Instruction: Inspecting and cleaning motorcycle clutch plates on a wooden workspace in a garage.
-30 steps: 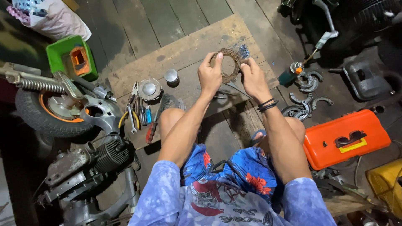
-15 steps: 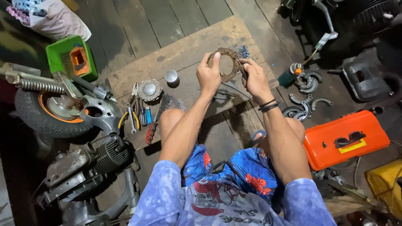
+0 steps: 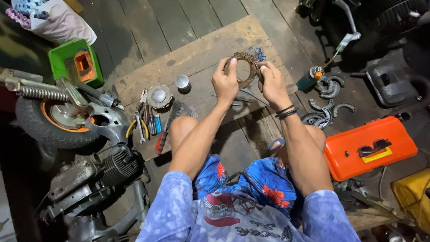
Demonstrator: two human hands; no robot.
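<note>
I hold a rusty brown friction ring (image 3: 244,57), a flat clutch-type disc, up in front of me over a wooden board (image 3: 192,54). My left hand (image 3: 225,83) pinches its left edge between thumb and fingers. On the ring's right edge my right hand (image 3: 270,80) grips with fingers closed; black bands sit on that wrist. Whether the right hand also holds a small tool is unclear. My knees are bent below the hands.
On the board lie pliers and screwdrivers (image 3: 148,121), a round metal cover (image 3: 158,96) and a small silver cap (image 3: 182,81). A wheel with spring (image 3: 58,116) and an engine (image 3: 98,170) stand at left, a green tub (image 3: 74,62) behind. Curved metal shoes (image 3: 327,103) and an orange case (image 3: 369,145) lie at right.
Both hands have stayed on the ring and turned it slightly; the ring sits a little higher and more face-on than a second ago.
</note>
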